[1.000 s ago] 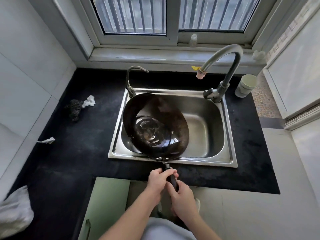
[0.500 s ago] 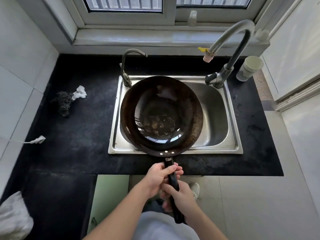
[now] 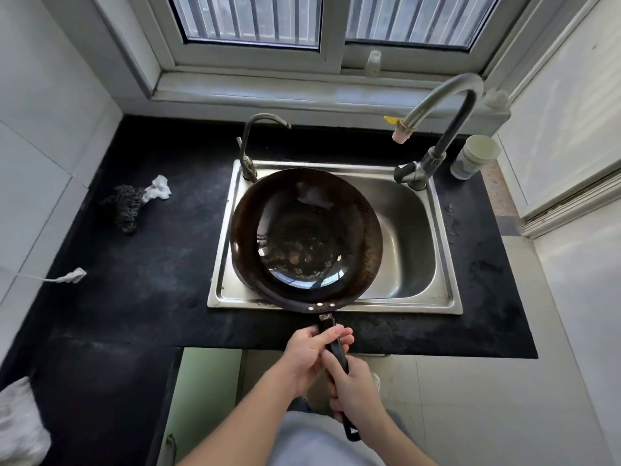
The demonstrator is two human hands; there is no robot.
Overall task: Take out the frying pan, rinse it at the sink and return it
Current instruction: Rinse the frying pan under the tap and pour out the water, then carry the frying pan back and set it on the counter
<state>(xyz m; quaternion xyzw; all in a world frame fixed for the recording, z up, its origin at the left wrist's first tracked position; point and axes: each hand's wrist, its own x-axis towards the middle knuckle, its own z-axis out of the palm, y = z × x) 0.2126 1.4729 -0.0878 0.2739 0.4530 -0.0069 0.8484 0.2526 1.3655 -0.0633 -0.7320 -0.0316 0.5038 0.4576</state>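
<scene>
Countertop (image 3: 151,264): black and matte, running under the window and turning down the left wall.

Sink (image 3: 408,230): a single steel basin set into the counter.

Frying pan (image 3: 305,240): dark and round, mouth up, over the left part of the basin. Pale residue lies in its bottom. The near edge overlaps the sink's front rim; whether it rests there or hangs just above is hard to judge from here.

Tall faucet (image 3: 447,92): arched, at the back right corner, with its spout out over the basin.

Small faucet (image 3: 247,142): thin, at the back left corner, just behind the pan.

Left hand (image 3: 309,354): fingers wrapped round the pan's black handle (image 3: 337,351), close to the pan.

Right hand (image 3: 356,388): clamped on the same handle directly behind the left hand. The handle's end sticks out past it.

Paper cup (image 3: 475,156): upright, right of the tall faucet.

Steel scrubber (image 3: 126,206): on the counter left of the sink, touching a white wad (image 3: 158,191).

Plug (image 3: 72,275): white, near the left wall.
</scene>
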